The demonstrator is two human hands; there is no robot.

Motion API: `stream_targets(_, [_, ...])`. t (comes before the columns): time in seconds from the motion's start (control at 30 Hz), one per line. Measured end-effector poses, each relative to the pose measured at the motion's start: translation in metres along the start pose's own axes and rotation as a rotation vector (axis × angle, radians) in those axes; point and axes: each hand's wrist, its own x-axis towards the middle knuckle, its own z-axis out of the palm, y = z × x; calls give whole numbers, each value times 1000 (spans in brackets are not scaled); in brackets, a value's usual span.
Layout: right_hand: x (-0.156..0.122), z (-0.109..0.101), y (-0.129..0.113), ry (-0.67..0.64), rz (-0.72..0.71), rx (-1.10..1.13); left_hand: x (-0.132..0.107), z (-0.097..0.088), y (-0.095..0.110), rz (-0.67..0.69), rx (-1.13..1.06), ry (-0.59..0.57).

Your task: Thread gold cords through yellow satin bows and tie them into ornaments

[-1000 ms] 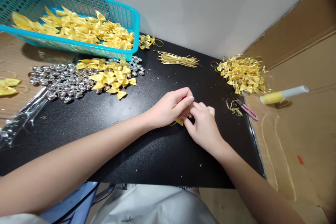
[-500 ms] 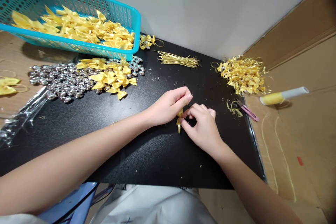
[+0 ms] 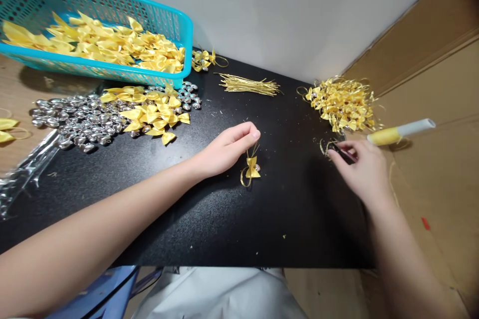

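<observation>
My left hand is closed in a pinch on the ends of a thin gold cord. From it hangs a yellow satin bow with a small silver bead at its side and a gold cord loop, just above or on the black table. At the table's right edge, my right hand has its fingers closed round small pink-handled thread snips, mostly hidden by the hand. Gold cord scraps lie by its fingertips.
A turquoise basket of yellow bows stands at the back left. Before it lie silver beads and loose bows. Gold cords lie at the back, finished-looking bows back right, beside a grey-yellow tube.
My right hand has left the bow and moved right onto the snips. My left hand keeps its pinch, and the bow now hangs in plain view. The whole view has shifted slightly.
</observation>
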Motion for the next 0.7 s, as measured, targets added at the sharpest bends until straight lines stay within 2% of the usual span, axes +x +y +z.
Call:
stream_targets(0.1, [-4, 1, 44, -29, 73, -192, 0, -2, 2, -25, -50, -17])
stream_targets(0.23, [-12, 4, 62, -84, 105, -274, -1, -4, 3, -20, -45, -46])
stream_targets(0.3, [-13, 5, 62, -100, 97, -300, -3, -6, 3, -3, 79, -43])
stream_targets(0.4, [-11, 6, 63, -125, 76, -328, -5, -10, 4, -29, 389, -59])
stream_targets(0.47, [-9, 7, 66, -123, 79, -341, -6, -14, 5, -22, 596, -25])
stream_targets(0.57, [-7, 7, 69, -122, 75, -374, -6, -21, 6, 126, 891, 141])
stream_targets(0.6, [-6, 6, 70, -124, 61, -382, -5, -24, 7, 209, 971, 146])
stream_targets(0.63, [-6, 5, 70, -122, 40, -385, -5, -27, 7, 297, 1035, 105])
stream_targets(0.7, [-6, 4, 70, -99, -16, -380, -4, -33, 7, 451, 1105, -90])
